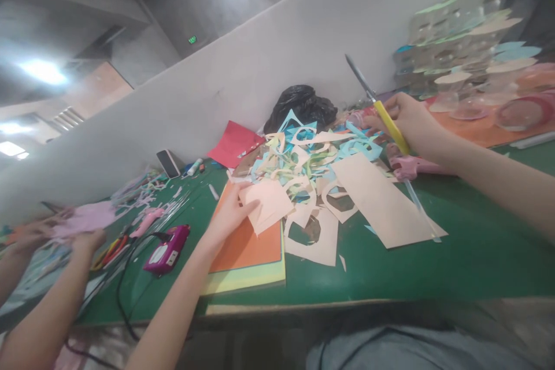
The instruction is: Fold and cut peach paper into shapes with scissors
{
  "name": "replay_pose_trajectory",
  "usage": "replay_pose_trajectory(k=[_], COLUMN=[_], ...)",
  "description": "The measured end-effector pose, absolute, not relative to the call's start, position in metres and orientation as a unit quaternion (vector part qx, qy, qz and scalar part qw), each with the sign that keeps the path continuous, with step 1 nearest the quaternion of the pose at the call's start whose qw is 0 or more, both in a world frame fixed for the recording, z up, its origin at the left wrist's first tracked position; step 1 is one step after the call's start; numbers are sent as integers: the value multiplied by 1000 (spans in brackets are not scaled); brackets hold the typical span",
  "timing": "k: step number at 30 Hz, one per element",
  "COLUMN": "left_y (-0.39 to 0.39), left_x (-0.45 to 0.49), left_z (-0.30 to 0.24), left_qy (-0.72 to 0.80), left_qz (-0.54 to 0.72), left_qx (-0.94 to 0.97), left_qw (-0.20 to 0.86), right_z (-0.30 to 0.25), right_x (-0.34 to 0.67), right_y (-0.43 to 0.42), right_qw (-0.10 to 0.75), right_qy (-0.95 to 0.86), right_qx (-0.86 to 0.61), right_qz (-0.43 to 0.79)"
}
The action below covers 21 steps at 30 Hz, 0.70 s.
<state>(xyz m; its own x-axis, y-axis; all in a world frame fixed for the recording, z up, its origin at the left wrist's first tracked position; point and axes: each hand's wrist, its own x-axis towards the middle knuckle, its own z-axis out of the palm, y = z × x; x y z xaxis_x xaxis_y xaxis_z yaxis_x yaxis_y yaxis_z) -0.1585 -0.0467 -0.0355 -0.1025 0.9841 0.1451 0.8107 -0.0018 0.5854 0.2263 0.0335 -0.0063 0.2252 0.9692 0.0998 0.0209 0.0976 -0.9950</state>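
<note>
Right hand (411, 121) closed on yellow knife (390, 126), maybe craft type; left hand (228, 214) holds pale pink paper (266, 205) by edge, over orange card (245, 243); hands well apart

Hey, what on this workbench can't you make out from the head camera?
All in the head view:
Whatever lies under the paper scrap heap: the scraps hide it.
The co-worker's hands: blurred, cut off by the left edge.
Contents of the black plastic bag: hidden by the bag.
Lettering on the magenta corded tool: too small to read.
The orange mat's right end: cut off by the right edge.
</note>
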Motion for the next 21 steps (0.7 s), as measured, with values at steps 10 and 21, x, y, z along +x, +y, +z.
replay_pose_trajectory(k=[10,21], left_y=[-54,-68], left_x=[-148,-161], left_z=[-24,-20], left_qy=[685,657], left_qz=[163,208], left_qx=[687,697], left_qw=[177,196], right_z=[-16,-14], right_x=[232,232], right_y=[42,40], right_qw=[571,576], right_qy=[-509,-498], right_qx=[-526,-525], right_qz=[372,381])
